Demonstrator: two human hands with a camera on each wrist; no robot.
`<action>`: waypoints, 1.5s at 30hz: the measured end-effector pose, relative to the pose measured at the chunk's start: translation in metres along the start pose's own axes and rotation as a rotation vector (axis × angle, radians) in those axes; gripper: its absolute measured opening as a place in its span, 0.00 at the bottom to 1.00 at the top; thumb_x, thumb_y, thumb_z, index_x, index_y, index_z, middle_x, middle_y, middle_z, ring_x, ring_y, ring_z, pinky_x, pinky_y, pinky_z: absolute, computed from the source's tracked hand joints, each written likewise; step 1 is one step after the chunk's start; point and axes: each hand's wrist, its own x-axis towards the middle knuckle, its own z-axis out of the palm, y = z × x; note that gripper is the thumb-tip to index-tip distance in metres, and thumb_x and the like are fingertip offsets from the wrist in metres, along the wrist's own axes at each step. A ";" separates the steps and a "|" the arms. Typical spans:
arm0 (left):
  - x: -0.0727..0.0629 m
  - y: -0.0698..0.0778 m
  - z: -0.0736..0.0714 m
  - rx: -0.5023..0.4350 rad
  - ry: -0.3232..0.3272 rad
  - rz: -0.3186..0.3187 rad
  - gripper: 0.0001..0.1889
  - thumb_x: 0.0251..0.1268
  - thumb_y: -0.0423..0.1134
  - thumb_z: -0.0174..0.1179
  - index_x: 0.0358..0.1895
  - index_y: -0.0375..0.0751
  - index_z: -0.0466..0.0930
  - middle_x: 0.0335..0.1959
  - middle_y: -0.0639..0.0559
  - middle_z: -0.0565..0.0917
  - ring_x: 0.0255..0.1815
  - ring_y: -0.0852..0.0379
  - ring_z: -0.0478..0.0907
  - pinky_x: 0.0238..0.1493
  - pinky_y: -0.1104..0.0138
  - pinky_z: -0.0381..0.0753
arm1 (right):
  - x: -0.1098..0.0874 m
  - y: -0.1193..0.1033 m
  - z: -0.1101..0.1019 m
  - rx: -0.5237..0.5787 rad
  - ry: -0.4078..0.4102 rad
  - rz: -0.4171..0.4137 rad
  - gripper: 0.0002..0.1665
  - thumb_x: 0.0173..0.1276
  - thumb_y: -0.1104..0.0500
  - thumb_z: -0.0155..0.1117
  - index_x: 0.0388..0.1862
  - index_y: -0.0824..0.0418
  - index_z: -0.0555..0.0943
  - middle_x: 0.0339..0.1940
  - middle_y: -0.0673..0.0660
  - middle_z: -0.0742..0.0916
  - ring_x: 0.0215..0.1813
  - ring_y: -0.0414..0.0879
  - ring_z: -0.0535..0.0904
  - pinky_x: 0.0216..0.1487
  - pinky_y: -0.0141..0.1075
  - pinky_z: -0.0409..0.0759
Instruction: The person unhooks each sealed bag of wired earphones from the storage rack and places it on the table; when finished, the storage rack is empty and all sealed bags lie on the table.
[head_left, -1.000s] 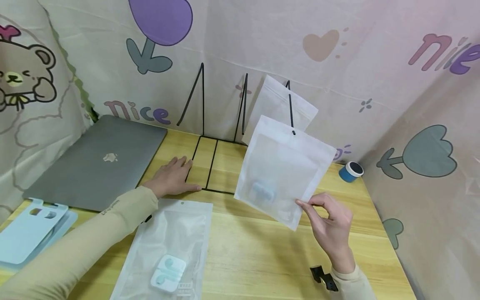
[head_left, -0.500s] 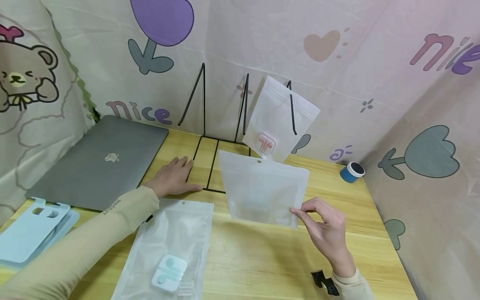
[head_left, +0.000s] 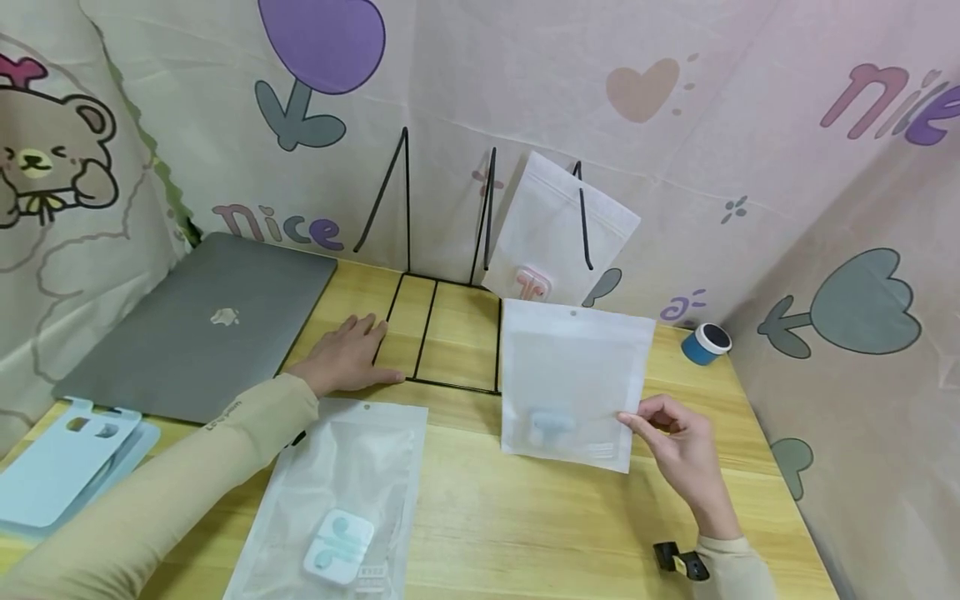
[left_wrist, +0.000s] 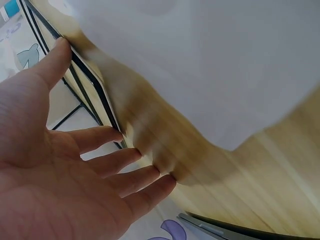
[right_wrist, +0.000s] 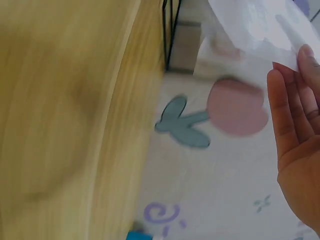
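A white translucent zip bag (head_left: 570, 358) with a blurred pale-blue item low inside stands upright over the table. My right hand (head_left: 678, 450) pinches its lower right edge between thumb and fingers; the right wrist view shows the bag's corner at the thumb. Behind it a similar bag (head_left: 562, 229) holding pink earphones hangs on the right hook of a black wire rack (head_left: 457, 387). My left hand (head_left: 347, 357) rests with fingers spread on the left side of the rack's base. Below it lies a larger clear bag (head_left: 352, 458) with a white earphone case (head_left: 337, 546) inside.
A closed grey laptop (head_left: 150, 333) lies at the left, with light-blue flat plates (head_left: 52, 467) in front of it. A small blue jar (head_left: 697, 348) stands at the back right. Printed cloth (head_left: 465, 67) hangs behind the table. The rack's other two hooks carry nothing.
A second ago the held bag hung at the right hook's tip. It came off, tipped back, and now stands upright, lower and right of where it was mid-motion. My left hand stayed put.
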 end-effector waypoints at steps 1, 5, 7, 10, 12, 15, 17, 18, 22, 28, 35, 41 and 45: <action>0.000 0.000 0.000 -0.002 0.000 0.001 0.50 0.64 0.63 0.61 0.74 0.26 0.55 0.74 0.26 0.54 0.72 0.24 0.48 0.66 0.34 0.53 | -0.001 0.004 -0.003 -0.004 0.004 0.030 0.12 0.54 0.82 0.69 0.28 0.68 0.81 0.21 0.61 0.83 0.20 0.40 0.72 0.20 0.29 0.69; -0.001 0.000 0.000 0.000 0.001 0.005 0.50 0.64 0.63 0.61 0.74 0.26 0.55 0.74 0.26 0.54 0.72 0.24 0.48 0.66 0.35 0.53 | -0.002 0.019 -0.014 -0.007 0.023 0.130 0.08 0.59 0.78 0.68 0.29 0.69 0.81 0.21 0.66 0.83 0.20 0.37 0.74 0.18 0.29 0.69; -0.001 0.000 0.000 0.004 0.003 0.003 0.49 0.65 0.62 0.61 0.74 0.26 0.55 0.74 0.26 0.54 0.72 0.24 0.49 0.66 0.35 0.54 | -0.002 0.026 -0.019 -0.006 0.032 0.164 0.07 0.60 0.77 0.68 0.29 0.69 0.80 0.21 0.68 0.82 0.21 0.37 0.77 0.19 0.29 0.70; -0.001 0.000 0.000 0.004 0.004 0.001 0.49 0.65 0.63 0.60 0.74 0.26 0.55 0.74 0.26 0.53 0.72 0.24 0.48 0.66 0.35 0.54 | -0.003 0.035 -0.025 -0.009 0.051 0.192 0.07 0.61 0.76 0.69 0.28 0.70 0.80 0.20 0.68 0.82 0.22 0.38 0.79 0.19 0.28 0.72; -0.001 0.000 0.000 0.005 0.005 0.000 0.49 0.65 0.63 0.60 0.75 0.26 0.55 0.74 0.26 0.54 0.73 0.25 0.48 0.66 0.34 0.54 | -0.003 0.040 -0.030 -0.014 0.067 0.205 0.07 0.60 0.76 0.69 0.28 0.70 0.80 0.20 0.66 0.83 0.22 0.38 0.80 0.19 0.27 0.71; -0.001 -0.001 0.001 0.008 0.006 -0.006 0.50 0.64 0.63 0.60 0.75 0.27 0.55 0.74 0.27 0.54 0.73 0.25 0.49 0.65 0.34 0.55 | -0.004 0.045 -0.035 -0.025 0.087 0.225 0.06 0.60 0.76 0.69 0.28 0.70 0.80 0.20 0.65 0.83 0.22 0.38 0.80 0.19 0.27 0.71; -0.001 -0.001 0.001 0.009 0.007 -0.008 0.50 0.64 0.63 0.60 0.75 0.27 0.55 0.74 0.27 0.54 0.73 0.25 0.49 0.65 0.34 0.55 | -0.006 0.048 -0.039 -0.035 0.088 0.242 0.06 0.60 0.76 0.69 0.28 0.71 0.80 0.21 0.65 0.83 0.22 0.39 0.80 0.21 0.26 0.73; -0.002 -0.001 0.001 0.009 0.007 -0.009 0.50 0.64 0.63 0.60 0.75 0.27 0.55 0.74 0.27 0.54 0.73 0.25 0.49 0.65 0.34 0.55 | -0.007 0.049 -0.041 -0.030 0.090 0.257 0.06 0.60 0.76 0.69 0.28 0.72 0.80 0.21 0.65 0.84 0.23 0.39 0.81 0.23 0.26 0.74; -0.001 -0.001 0.001 0.005 0.002 -0.011 0.50 0.64 0.64 0.60 0.75 0.27 0.55 0.75 0.27 0.54 0.73 0.25 0.48 0.65 0.34 0.54 | -0.015 0.076 -0.050 -0.052 0.100 0.295 0.06 0.61 0.72 0.71 0.29 0.71 0.81 0.21 0.64 0.84 0.23 0.44 0.82 0.26 0.25 0.77; -0.001 -0.001 0.001 0.000 0.001 -0.013 0.50 0.64 0.64 0.60 0.75 0.27 0.55 0.75 0.28 0.53 0.73 0.26 0.48 0.65 0.34 0.54 | -0.021 0.104 -0.055 -0.063 0.118 0.375 0.08 0.63 0.67 0.72 0.31 0.71 0.81 0.24 0.60 0.86 0.24 0.47 0.83 0.27 0.30 0.81; -0.002 -0.001 0.000 0.010 0.004 -0.009 0.49 0.64 0.63 0.60 0.75 0.27 0.56 0.75 0.27 0.54 0.73 0.25 0.49 0.65 0.34 0.54 | -0.018 0.120 -0.053 -0.083 0.065 0.520 0.17 0.66 0.57 0.71 0.36 0.72 0.80 0.28 0.56 0.87 0.27 0.43 0.83 0.30 0.35 0.83; -0.002 -0.001 0.000 0.014 0.009 -0.010 0.49 0.64 0.63 0.61 0.75 0.27 0.56 0.74 0.27 0.54 0.73 0.25 0.50 0.66 0.34 0.54 | -0.005 0.130 -0.052 -0.119 -0.033 0.574 0.22 0.67 0.51 0.70 0.41 0.71 0.81 0.32 0.59 0.86 0.30 0.44 0.82 0.32 0.36 0.84; -0.002 -0.001 0.000 0.013 0.010 -0.008 0.49 0.64 0.63 0.61 0.75 0.27 0.56 0.74 0.27 0.54 0.73 0.26 0.50 0.65 0.34 0.54 | 0.008 0.135 -0.053 -0.179 -0.103 0.585 0.24 0.66 0.49 0.70 0.40 0.71 0.81 0.31 0.60 0.85 0.29 0.46 0.82 0.31 0.36 0.83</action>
